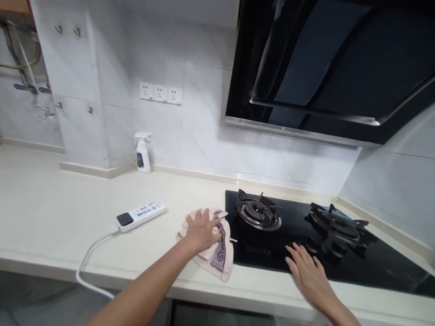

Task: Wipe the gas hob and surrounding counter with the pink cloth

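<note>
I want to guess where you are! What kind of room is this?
Most likely a home kitchen: a black two-burner gas hob is set into a pale counter, a range hood hangs above it, and the left hand presses a cloth.

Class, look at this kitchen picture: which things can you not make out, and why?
All in the head view:
The cloth: middle hidden under the left hand.
The spray bottle label and power strip print: too small to read.
The range hood: cut off by the top and right edges.
The knobs beyond the right hand: dark on the black hob.
</note>
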The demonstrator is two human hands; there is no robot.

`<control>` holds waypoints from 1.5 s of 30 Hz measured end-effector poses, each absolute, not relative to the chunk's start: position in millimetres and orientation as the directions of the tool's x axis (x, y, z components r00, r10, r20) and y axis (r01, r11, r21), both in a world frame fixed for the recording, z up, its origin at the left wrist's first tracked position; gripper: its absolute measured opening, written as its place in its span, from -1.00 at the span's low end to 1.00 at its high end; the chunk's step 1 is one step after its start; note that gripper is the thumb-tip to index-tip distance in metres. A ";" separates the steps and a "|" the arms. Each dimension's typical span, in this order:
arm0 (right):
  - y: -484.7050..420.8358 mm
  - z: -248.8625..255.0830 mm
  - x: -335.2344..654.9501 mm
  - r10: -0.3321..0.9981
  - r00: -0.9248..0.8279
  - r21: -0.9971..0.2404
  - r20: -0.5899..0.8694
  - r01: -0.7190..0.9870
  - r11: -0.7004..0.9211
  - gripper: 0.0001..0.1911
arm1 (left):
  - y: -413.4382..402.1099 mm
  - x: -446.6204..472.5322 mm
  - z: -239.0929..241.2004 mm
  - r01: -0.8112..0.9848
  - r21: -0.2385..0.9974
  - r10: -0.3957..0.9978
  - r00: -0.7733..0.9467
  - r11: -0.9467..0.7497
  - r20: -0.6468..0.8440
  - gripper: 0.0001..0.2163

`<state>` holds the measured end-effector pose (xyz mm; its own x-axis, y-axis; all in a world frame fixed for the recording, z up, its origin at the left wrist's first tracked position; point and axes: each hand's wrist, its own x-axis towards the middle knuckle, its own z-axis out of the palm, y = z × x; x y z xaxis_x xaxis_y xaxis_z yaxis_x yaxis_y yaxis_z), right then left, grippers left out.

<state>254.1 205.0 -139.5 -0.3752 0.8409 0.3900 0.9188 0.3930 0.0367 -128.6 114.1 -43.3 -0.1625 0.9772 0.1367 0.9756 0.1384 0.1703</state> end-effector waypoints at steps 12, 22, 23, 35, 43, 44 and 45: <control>215.1 -154.2 267.6 0.740 -0.467 0.136 0.484 0.876 0.464 -0.39 | 270.9 -166.8 -35.9 0.945 0.160 0.946 -0.304 0.285 0.113 -0.37; 216.7 -155.0 266.8 0.774 -0.458 0.101 0.438 0.880 0.464 -0.41 | 240.5 -167.6 -42.7 0.960 0.153 0.948 -0.260 0.234 0.183 -0.44; 218.3 -157.0 266.8 0.781 -0.451 0.093 0.432 0.884 0.459 -0.40 | 228.0 -167.8 -43.2 0.963 0.151 0.951 -0.249 0.223 0.183 -0.44; 210.3 -146.8 252.2 0.851 -0.372 0.105 0.372 0.927 0.359 -0.36 | 69.9 -210.0 -34.9 0.951 0.152 0.952 -0.286 0.268 0.111 -0.45; 199.8 -134.8 245.7 0.849 -0.367 0.049 0.380 0.924 0.378 -0.40 | -13.9 -205.1 -28.0 0.963 0.034 0.940 -0.267 0.266 0.212 -0.52; 199.2 -134.4 245.6 0.851 -0.363 0.045 0.379 0.926 0.375 -0.40 | -22.7 -205.2 -30.9 0.966 0.012 0.933 -0.252 0.258 0.256 -0.53; 198.7 -134.5 245.6 0.851 -0.361 0.041 0.381 0.926 0.374 -0.40 | -30.6 -205.4 -34.1 0.969 -0.004 0.925 -0.236 0.248 0.298 -0.55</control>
<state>245.6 198.7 -134.5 -0.3607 0.8513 0.3810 0.9265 0.3740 0.0414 -205.4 -30.6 -34.1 -0.2359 0.9249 0.2982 0.9687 0.2482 -0.0035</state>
